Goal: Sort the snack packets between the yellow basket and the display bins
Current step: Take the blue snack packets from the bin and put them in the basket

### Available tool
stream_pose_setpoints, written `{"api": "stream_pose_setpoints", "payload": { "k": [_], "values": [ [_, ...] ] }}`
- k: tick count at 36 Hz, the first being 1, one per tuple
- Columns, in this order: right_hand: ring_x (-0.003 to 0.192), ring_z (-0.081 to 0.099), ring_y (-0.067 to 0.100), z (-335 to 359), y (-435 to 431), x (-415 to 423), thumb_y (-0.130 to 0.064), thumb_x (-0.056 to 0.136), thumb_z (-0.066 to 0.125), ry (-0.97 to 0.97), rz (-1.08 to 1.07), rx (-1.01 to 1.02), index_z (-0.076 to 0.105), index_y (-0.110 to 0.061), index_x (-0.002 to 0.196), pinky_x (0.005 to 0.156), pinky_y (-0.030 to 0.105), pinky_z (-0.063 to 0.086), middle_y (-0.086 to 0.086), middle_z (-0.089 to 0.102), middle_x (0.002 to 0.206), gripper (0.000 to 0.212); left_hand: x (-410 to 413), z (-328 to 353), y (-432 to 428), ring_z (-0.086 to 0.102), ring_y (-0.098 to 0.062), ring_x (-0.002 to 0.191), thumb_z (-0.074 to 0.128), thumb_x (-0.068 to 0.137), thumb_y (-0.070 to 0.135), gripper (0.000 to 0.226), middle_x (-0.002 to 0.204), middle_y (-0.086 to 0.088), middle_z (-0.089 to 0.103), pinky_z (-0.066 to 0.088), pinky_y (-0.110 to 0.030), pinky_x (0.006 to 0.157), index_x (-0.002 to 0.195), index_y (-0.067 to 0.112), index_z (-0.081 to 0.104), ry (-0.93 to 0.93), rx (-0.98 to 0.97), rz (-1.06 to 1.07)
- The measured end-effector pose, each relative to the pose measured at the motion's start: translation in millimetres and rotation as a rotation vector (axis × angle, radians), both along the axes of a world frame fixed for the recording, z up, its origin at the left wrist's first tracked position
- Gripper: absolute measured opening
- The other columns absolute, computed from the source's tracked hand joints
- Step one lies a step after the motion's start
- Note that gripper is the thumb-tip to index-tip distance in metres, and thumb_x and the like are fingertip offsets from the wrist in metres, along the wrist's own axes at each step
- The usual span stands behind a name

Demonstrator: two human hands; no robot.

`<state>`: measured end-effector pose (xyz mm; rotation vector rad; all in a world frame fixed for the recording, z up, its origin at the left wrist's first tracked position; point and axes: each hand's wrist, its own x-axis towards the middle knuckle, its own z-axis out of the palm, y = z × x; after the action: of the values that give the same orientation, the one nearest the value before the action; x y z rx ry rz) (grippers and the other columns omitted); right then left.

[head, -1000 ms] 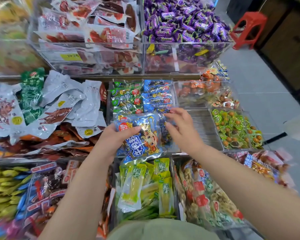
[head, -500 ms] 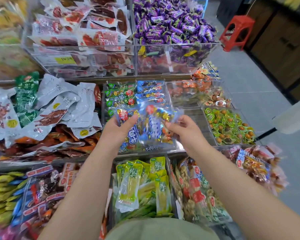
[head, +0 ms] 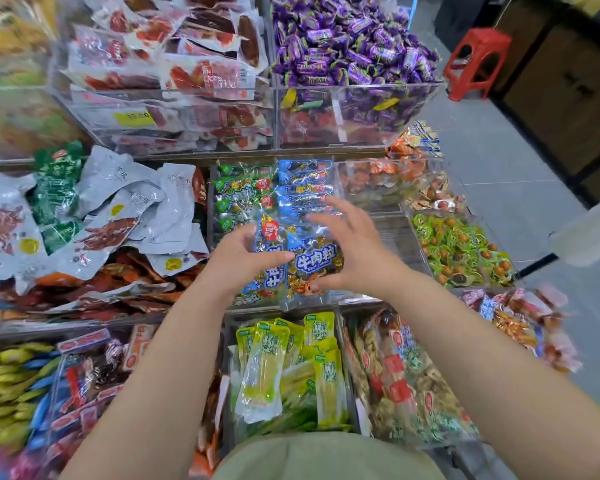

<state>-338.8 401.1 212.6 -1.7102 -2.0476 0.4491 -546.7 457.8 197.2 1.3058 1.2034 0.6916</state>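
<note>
Blue beef-cube snack packets (head: 312,261) are held upright over a clear display bin (head: 361,300), which holds rows of green packets (head: 239,195) and blue packets (head: 303,183). My left hand (head: 241,259) grips the bunch from the left, its thumb lying across the front. My right hand (head: 355,251) is on the right side with fingers spread and blurred, and its thumb touches the lower edge of the front packet. No yellow basket is in view.
Bins surround the spot: purple candies (head: 354,46) and red meat packets (head: 187,74) behind, grey pouches (head: 136,209) at left, yellow-green packets (head: 284,368) in front, green-wrapped snacks (head: 461,251) at right. A red stool (head: 475,60) stands on the floor.
Both hands carried the blue packets up and forward over the blue-and-green bin. My right hand's fingers went from pinching the bunch to spread out.
</note>
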Motion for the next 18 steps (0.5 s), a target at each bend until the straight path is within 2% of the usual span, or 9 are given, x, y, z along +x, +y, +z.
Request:
{"api": "stream_pose_setpoints", "payload": {
  "k": [2,4,5,7,9,11,12,15,18],
  "values": [
    [0.130,0.030,0.026,1.4,4.3,1.4,-0.052,0.055,0.082,-0.194,0.076,0.052,0.056,-0.021,0.116,0.104,0.036,0.026,0.005,0.039,0.139,0.073,0.5,2.5,1.7,0.043,-0.011,0.125,0.085,0.064,0.037,0.060,0.126,0.016,0.054,0.034,-0.033,0.099,0.119,0.029,0.063,-0.031,-0.006,0.024],
    [0.105,0.049,0.027,1.2,5.2,0.4,-0.049,0.062,0.080,-0.322,0.085,0.018,0.056,-0.014,0.100,0.076,0.030,0.033,0.002,0.056,0.105,0.057,-0.8,4.1,3.1,0.048,-0.013,0.122,0.083,0.068,0.038,0.048,0.122,0.013,0.057,0.036,-0.035,0.098,0.110,0.026,0.063,-0.051,-0.015,0.102],
    [0.094,0.053,0.025,-0.1,4.4,-0.2,-0.048,0.067,0.078,-0.326,0.055,-0.033,0.054,-0.015,0.102,0.065,0.031,0.027,-0.003,0.054,0.092,0.054,-3.0,4.4,4.4,0.051,-0.009,0.115,0.081,0.071,0.037,0.038,0.115,0.018,0.057,0.037,-0.032,0.092,0.101,0.025,0.061,-0.050,-0.005,0.163],
    [0.088,0.055,0.024,-3.4,3.3,0.4,-0.046,0.075,0.072,-0.317,-0.001,-0.101,0.050,-0.018,0.109,0.058,0.031,0.022,-0.007,0.047,0.083,0.050,-9.7,6.1,7.7,0.058,0.007,0.087,0.080,0.074,0.031,0.025,0.092,0.027,0.060,0.041,-0.024,0.078,0.084,0.028,0.057,-0.085,0.030,0.248],
    [0.093,0.055,0.024,-6.8,4.7,2.2,-0.045,0.078,0.070,-0.380,0.024,-0.101,0.049,-0.018,0.110,0.060,0.030,0.025,-0.002,0.054,0.091,0.046,-19.5,8.7,11.3,0.061,0.009,0.078,0.078,0.077,0.027,0.018,0.086,0.023,0.067,0.047,-0.024,0.075,0.085,0.029,0.062,-0.101,0.055,0.296],
    [0.096,0.056,0.026,-10.4,9.2,0.0,-0.042,0.080,0.068,-0.466,0.065,-0.128,0.048,-0.017,0.107,0.062,0.031,0.032,0.004,0.058,0.101,0.042,-29.1,12.6,15.6,0.065,-0.005,0.098,0.076,0.080,0.031,0.027,0.104,0.008,0.071,0.049,-0.037,0.092,0.103,0.021,0.067,-0.079,0.047,0.290],
    [0.096,0.056,0.027,-13.2,12.2,-3.3,-0.042,0.080,0.068,-0.513,0.076,-0.154,0.048,-0.017,0.104,0.062,0.032,0.035,0.006,0.058,0.102,0.039,-32.0,15.8,15.7,0.065,-0.007,0.100,0.074,0.082,0.034,0.028,0.104,0.007,0.072,0.049,-0.040,0.096,0.104,0.019,0.068,-0.057,0.039,0.269],
    [0.100,0.055,0.030,-26.6,19.9,-20.4,-0.044,0.082,0.066,-0.621,0.106,-0.203,0.046,-0.015,0.106,0.070,0.037,0.044,0.010,0.057,0.106,0.043,-36.7,15.6,18.5,0.061,0.012,0.065,0.068,0.086,0.038,0.017,0.065,0.024,0.068,0.046,-0.032,0.072,0.078,0.024,0.063,0.003,0.074,0.182],
    [0.111,0.051,0.031,-42.3,23.4,-33.1,-0.045,0.083,0.064,-0.725,0.163,-0.206,0.043,-0.012,0.120,0.085,0.041,0.044,0.010,0.053,0.118,0.054,-37.3,17.8,17.9,0.062,0.014,0.063,0.064,0.090,0.033,0.009,0.068,0.028,0.068,0.041,-0.026,0.066,0.082,0.029,0.063,0.055,0.070,0.092]
  ]
}}
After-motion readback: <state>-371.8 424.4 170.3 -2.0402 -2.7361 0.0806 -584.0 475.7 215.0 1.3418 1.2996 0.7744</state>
